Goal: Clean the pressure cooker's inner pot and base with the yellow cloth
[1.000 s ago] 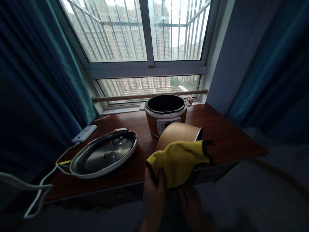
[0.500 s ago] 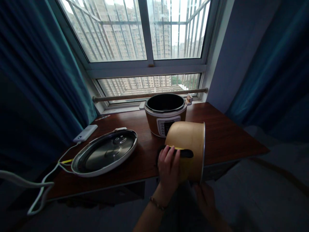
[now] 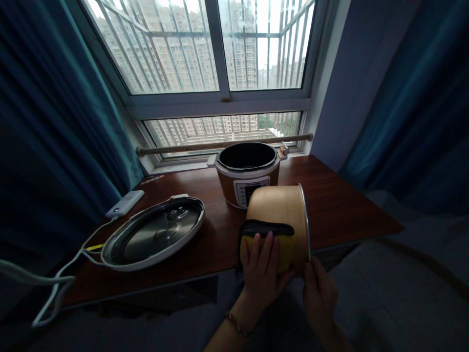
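A gold-coloured inner pot (image 3: 278,203) with a silver rim lies tipped on its side at the table's front edge, its mouth facing right. My left hand (image 3: 261,266) presses a yellow cloth with a black edge (image 3: 287,247) against the pot's outer wall, fingers spread across it. Low on the rim, my right hand (image 3: 320,288) grips the pot with its fingers closed. Behind the pot stands an electric cooker (image 3: 229,183) without a lid, its dark inside showing. The cooker's control panel is partly hidden by the pot.
On the left of the wooden table (image 3: 330,195) lies a round lid (image 3: 154,264), inner side up. Past it is a white power strip (image 3: 125,203) with a white cable (image 3: 60,279) hanging off the left edge. A barred window and blue curtains (image 3: 88,112) surround the table.
My left hand has slid the cloth lower on the pot, so more of its yellow face shows. My right hand has risen along the rim. The view has shifted slightly.
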Demonstrator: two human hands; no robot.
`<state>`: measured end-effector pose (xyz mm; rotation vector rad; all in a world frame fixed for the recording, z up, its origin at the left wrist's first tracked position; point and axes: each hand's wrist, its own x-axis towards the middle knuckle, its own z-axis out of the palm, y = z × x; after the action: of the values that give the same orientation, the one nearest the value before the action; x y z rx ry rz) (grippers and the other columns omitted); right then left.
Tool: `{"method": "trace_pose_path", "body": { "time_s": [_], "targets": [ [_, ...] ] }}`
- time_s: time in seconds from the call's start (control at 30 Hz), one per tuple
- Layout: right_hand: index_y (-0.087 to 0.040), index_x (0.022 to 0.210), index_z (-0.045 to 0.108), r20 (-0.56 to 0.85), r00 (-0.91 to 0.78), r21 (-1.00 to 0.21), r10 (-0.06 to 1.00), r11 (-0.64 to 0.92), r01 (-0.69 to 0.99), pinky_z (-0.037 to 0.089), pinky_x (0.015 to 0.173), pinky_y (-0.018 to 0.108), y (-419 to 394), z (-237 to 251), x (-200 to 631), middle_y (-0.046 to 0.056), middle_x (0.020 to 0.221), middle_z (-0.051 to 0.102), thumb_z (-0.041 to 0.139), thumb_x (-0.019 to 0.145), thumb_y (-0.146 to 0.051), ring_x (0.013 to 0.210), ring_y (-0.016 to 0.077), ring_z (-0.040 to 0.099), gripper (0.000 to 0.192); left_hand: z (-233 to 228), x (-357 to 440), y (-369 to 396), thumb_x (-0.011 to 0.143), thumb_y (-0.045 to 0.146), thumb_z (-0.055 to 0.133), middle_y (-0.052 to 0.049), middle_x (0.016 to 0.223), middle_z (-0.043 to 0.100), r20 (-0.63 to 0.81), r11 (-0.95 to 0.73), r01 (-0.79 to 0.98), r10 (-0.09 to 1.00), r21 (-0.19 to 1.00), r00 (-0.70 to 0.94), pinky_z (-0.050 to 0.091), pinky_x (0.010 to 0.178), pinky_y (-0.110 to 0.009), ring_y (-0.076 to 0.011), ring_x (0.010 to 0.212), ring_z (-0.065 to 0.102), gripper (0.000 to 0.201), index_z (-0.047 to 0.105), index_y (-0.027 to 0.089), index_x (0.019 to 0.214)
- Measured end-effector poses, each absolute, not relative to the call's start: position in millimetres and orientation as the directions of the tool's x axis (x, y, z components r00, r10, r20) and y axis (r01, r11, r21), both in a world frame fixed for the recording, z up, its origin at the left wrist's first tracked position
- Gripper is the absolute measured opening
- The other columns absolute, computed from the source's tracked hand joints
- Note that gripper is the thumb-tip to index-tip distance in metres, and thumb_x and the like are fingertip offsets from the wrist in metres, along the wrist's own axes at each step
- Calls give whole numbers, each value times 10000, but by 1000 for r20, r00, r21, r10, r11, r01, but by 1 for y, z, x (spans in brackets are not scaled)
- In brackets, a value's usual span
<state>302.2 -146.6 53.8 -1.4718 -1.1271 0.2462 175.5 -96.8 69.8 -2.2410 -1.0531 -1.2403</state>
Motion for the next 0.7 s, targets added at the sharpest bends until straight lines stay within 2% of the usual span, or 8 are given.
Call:
{"method": "trace_pose_path", "body": {
  "time_s": [0.1,0.2,0.3,0.4,0.47,0.57,0.7],
  "targets": [
    [-154,907,669,397,482,-893,781,208,400,500,567,232,-146,63,298,62,766,696,429,878,-399,637,171,637,345,85,176,-105,862,294,430,-129,1210,584,833,-651,757,450,58,323,75,1110,-449,-240,1365,168,433,507,108,1246],
    [-162,928,673,368,448,-919,815,245,308,504,574,220,-144,71,292,56,803,697,444,872,-389,669,166,639,327,97,178,-111,859,182,395,-86,1236,572,809,-689,725,435,15,397,120,1108,-416,-222,1341,247,405,517,142,1243],
    [-167,953,668,344,406,-936,847,274,220,502,589,208,-140,79,289,50,813,693,450,872,-373,705,162,639,310,103,179,-111,866,170,379,-73,1263,549,788,-714,699,403,-47,465,150,1104,-388,-214,1307,324,403,518,142,1243],
    [-162,988,657,326,374,-944,868,283,167,498,607,208,-135,84,290,47,818,685,450,876,-358,715,159,631,306,114,178,-103,883,200,371,-67,1297,518,761,-708,703,422,-63,494,138,1106,-374,-201,1285,364,405,493,153,1266],
    [-156,977,658,325,374,-945,869,280,169,488,591,203,-134,85,291,42,799,678,445,878,-360,684,151,620,311,130,177,-92,892,212,362,-63,1342,467,714,-692,721,489,-31,501,154,1101,-377,-203,1291,355,414,465,159,1289],
    [-146,945,662,331,372,-940,867,271,205,466,543,188,-136,87,290,28,737,660,439,880,-367,598,128,586,320,158,172,-67,904,234,349,-53,1385,413,607,-641,763,640,85,471,214,1084,-407,-211,1303,334,412,451,173,1298],
    [-144,909,665,351,307,-927,885,282,247,442,505,173,-140,89,286,8,655,624,436,880,-374,551,117,562,326,184,164,-32,925,294,297,-30,1347,470,484,-597,767,756,235,441,293,1050,-411,-189,1268,387,395,489,226,1264]
  ]
}}
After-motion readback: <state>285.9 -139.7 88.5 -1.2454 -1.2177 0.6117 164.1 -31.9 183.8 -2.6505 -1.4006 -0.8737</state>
